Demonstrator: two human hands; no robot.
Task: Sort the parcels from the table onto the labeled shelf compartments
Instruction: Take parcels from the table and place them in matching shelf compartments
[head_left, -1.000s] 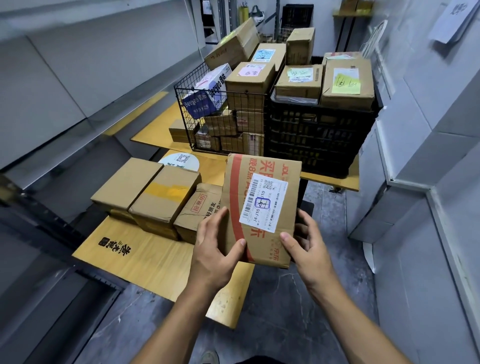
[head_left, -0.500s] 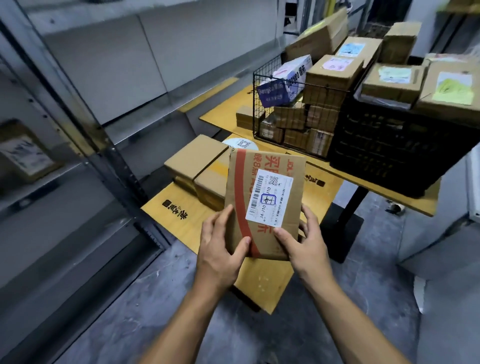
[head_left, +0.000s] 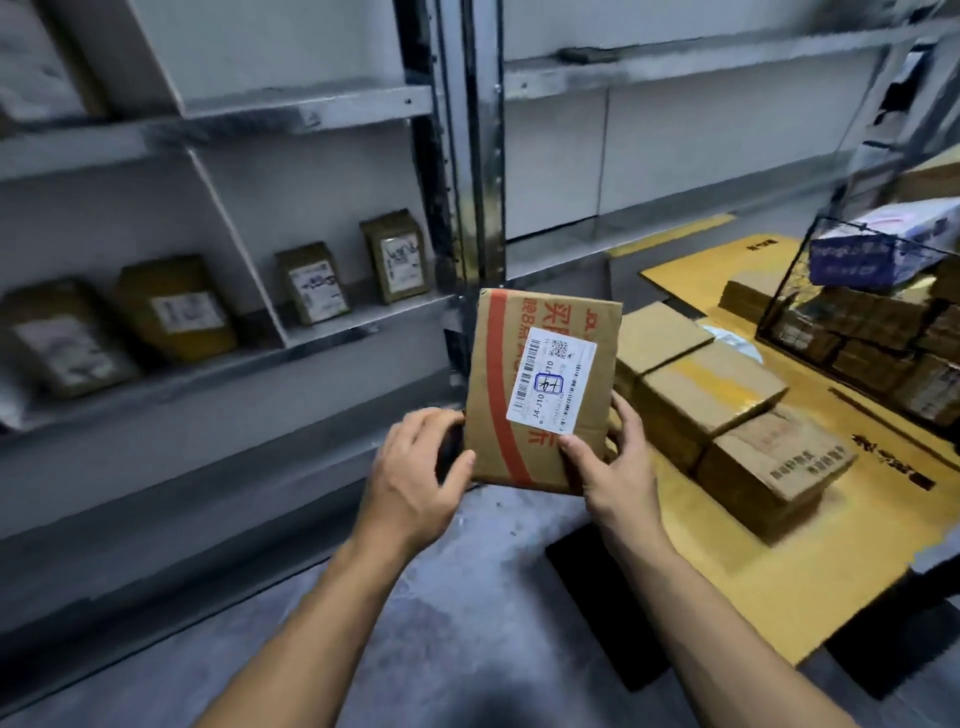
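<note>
At the centre of the frame a flat cardboard parcel (head_left: 540, 389) is held upright in the air between both hands, its face with a broad red stripe and a white shipping label (head_left: 551, 380) turned to the camera. The left hand (head_left: 415, 467) grasps its lower left corner, thumb on the front and fingers curled behind; the right hand (head_left: 615, 467) grips the lower right corner, thumb pressed on the front below the label and fingers wrapped round the right edge. Behind the parcel, filling the left and upper parts of the frame, stands a grey metal shelf unit (head_left: 311, 109) whose dark upright post (head_left: 470, 156) rises straight behind the parcel's top edge. On the shelf level at middle left, four labelled parcels stand on end: two to the right of a slanted divider (head_left: 234, 244), at (head_left: 397, 254) and (head_left: 311, 283), and two to its left, at (head_left: 179, 306) and (head_left: 62, 338), all blurred. To the right lies a yellow table (head_left: 779, 597) with three brown boxes in a row, the far box (head_left: 665, 332), the taped middle box (head_left: 717, 389) and the printed near box (head_left: 779, 462); the parcel hides part of the far one. At the right edge a wire basket (head_left: 810, 296) holds stacked cartons under a blue-and-white box (head_left: 883, 249). Grey floor (head_left: 467, 597) shows below the hands.
</note>
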